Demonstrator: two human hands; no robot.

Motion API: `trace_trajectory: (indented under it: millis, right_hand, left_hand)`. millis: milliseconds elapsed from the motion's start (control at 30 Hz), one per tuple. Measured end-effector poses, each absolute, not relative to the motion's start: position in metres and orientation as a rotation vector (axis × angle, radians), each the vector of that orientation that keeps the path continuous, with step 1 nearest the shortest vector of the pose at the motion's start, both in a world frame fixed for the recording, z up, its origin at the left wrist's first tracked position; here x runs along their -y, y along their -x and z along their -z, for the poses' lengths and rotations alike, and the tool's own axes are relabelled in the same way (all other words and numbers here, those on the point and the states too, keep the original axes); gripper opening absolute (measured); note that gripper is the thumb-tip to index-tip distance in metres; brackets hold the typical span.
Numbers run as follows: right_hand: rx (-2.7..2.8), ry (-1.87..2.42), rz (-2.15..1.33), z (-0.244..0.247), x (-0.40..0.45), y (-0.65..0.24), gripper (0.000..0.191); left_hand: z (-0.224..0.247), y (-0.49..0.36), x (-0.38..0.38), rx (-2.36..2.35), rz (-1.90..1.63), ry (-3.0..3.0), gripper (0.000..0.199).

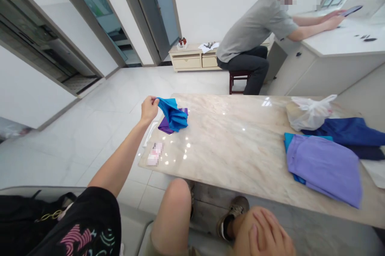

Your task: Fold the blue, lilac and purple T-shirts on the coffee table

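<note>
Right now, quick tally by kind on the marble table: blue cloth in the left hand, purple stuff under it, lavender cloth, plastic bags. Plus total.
Blue cloth, gripped by the left hand: 1
Purple item, partly covered: 1
Lavender cloth, folded: 1
White plastic bag, knotted: 1
Total: 4

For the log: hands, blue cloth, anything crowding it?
Left hand pinching blue cloth, right hand on knee. Blue cloth bunched. Purple cloth crowding it, partly hidden.

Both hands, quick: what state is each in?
Left hand: closed, pinching the blue cloth.
Right hand: open, resting on the right knee.
</note>
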State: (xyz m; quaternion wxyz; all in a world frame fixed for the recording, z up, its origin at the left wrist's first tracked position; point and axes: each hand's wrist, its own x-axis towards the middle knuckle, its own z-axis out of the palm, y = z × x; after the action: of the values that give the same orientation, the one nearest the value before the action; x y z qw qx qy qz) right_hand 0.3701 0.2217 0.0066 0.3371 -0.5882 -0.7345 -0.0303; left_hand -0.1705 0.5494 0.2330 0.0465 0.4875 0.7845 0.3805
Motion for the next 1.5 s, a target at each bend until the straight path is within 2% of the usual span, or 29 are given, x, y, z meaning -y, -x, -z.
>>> trace_trajectory:
  millis: [100, 167, 300, 400, 567, 600, 700, 733, 767, 867, 933, 1000, 1133, 1200, 1233, 1267, 1333, 1367, 1433, 1500]
  right_hand:
    - [1.897, 1.647, 0.086, -0.032, -0.213, -0.347, 0.038]
    - [1.825, 1.688, 0.048, -0.052, -0.213, -0.318, 0.04]
    - [1.713, 1.468, -0.274, -0.105, -0.244, -0.244, 0.071]
    - [1.678, 1.426, -0.314, -0.147, -0.283, -0.215, 0.091]
    - [2.002, 1.327, -0.696, -0.186, -0.315, -0.231, 0.067]
    - [2.004, 1.327, -0.674, -0.189, -0.314, -0.233, 0.073]
    - [1.924, 1.344, -0.533, -0.191, -0.298, -0.22, 0.108]
    - [1.966, 1.308, -0.586, -0.189, -0.29, -0.211, 0.109]
    - [2.058, 1.236, -0.708, -0.186, -0.281, -0.201, 0.1]
    - [2.361, 0.924, -1.162, -0.176, -0.26, -0.184, 0.046]
    - [2.397, 0.938, -1.222, -0.179, -0.263, -0.197, 0.023]
    - [2.333, 1.179, -1.015, -0.198, -0.283, -0.231, 0.028]
    - [2.132, 1.506, -0.257, -0.276, -0.353, -0.32, 0.026]
    - [2.101, 1.508, 0.019, -0.324, -0.393, -0.349, 0.042]
    - [2.116, 1.515, 0.119, -0.347, -0.414, -0.358, 0.056]
    - [2.131, 1.548, 0.198, -0.368, -0.434, -0.364, 0.071]
    - [2.092, 1.664, 0.325, -0.405, -0.473, -0.37, 0.081]
    - [2.035, 1.718, 0.395, -0.421, -0.489, -0.373, 0.071]
    - [1.902, 1.76, 0.553, -0.449, -0.508, -0.382, 0.037]
    - [1.815, 1.708, 0.704, -0.469, -0.507, -0.395, 0.022]
  left_hand:
    - [-0.295, 0.135, -0.505, -1.771, -1.613, -1.579, 0.022]
    - [-0.324, 0.102, -0.461, -1.432, -1.644, -1.604, 0.034]
    - [-0.348, 0.039, -0.372, -1.169, -1.316, -1.584, 0.046]
    - [-0.36, 0.022, -0.325, -1.081, -1.241, -1.532, 0.044]
    - [-0.402, 0.046, -0.275, -0.96, -1.402, -1.445, 0.023]
    - [-0.41, 0.052, -0.265, -0.937, -1.413, -1.428, 0.02]
    - [-0.426, 0.062, -0.237, -0.903, -1.42, -1.383, 0.018]
    - [-0.428, 0.062, -0.229, -0.907, -1.426, -1.372, 0.02]
    - [-0.43, 0.062, -0.222, -0.916, -1.438, -1.362, 0.021]
    - [-0.432, 0.067, -0.208, -0.967, -1.502, -1.366, 0.02]
    - [-0.426, 0.078, -0.202, -1.026, -1.564, -1.408, 0.017]
    - [-0.41, 0.097, -0.199, -1.084, -1.702, -1.468, 0.017]
    - [-0.356, 0.143, -0.219, -1.254, -1.935, -1.453, 0.041]
    - [-0.338, 0.155, -0.255, -1.403, -1.832, -1.395, 0.043]
    - [-0.335, 0.156, -0.278, -1.468, -1.765, -1.371, 0.039]
    - [-0.338, 0.152, -0.304, -1.531, -1.703, -1.355, 0.033]
    - [-0.358, 0.139, -0.357, -1.587, -1.643, -1.387, 0.023]
    - [-0.373, 0.13, -0.38, -1.565, -1.663, -1.467, 0.02]
    - [-0.407, 0.114, -0.413, -1.483, -1.758, -1.671, 0.014]
    - [-0.435, 0.105, -0.421, -1.407, -1.876, -1.84, 0.011]
